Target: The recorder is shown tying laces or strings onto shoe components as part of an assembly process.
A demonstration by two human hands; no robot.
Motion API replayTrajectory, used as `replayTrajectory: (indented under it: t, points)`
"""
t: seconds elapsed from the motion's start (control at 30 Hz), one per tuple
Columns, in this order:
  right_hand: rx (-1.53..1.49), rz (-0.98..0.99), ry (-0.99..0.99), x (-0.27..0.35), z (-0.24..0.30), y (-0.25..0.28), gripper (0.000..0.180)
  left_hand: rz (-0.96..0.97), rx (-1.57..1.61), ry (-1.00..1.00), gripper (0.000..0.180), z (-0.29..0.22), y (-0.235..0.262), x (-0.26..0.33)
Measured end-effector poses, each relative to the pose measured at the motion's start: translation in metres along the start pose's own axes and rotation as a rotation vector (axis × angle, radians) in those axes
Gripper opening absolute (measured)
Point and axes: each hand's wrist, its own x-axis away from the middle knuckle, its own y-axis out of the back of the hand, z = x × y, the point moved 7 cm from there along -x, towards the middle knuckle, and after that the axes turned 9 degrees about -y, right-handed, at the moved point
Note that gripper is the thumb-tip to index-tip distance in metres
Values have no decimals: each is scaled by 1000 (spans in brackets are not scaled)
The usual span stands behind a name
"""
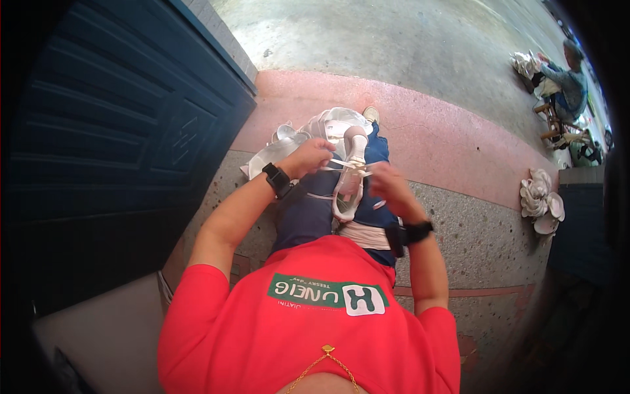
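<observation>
We hold a white shoe [348, 176] on our lap, toe pointing away from us. Our left hand [314, 155] pinches one end of the white lace [342, 163] with closed fingers, beside the shoe's upper. Our right hand [388, 183] grips the other lace end, fingers closed, at the shoe's right side. More white shoes [540, 200] lie piled on the floor, well apart to the right.
</observation>
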Motion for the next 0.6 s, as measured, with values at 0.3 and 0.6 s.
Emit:
replayTrajectory:
  t: [0.3, 0.6]
  points:
    - [-1151, 311, 968, 211, 136, 191, 9, -51, -537, -315, 26, -7, -43, -17]
    - [-1211, 327, 1188, 234, 105, 223, 14, 229, -862, -417, 26, -19, -63, -12]
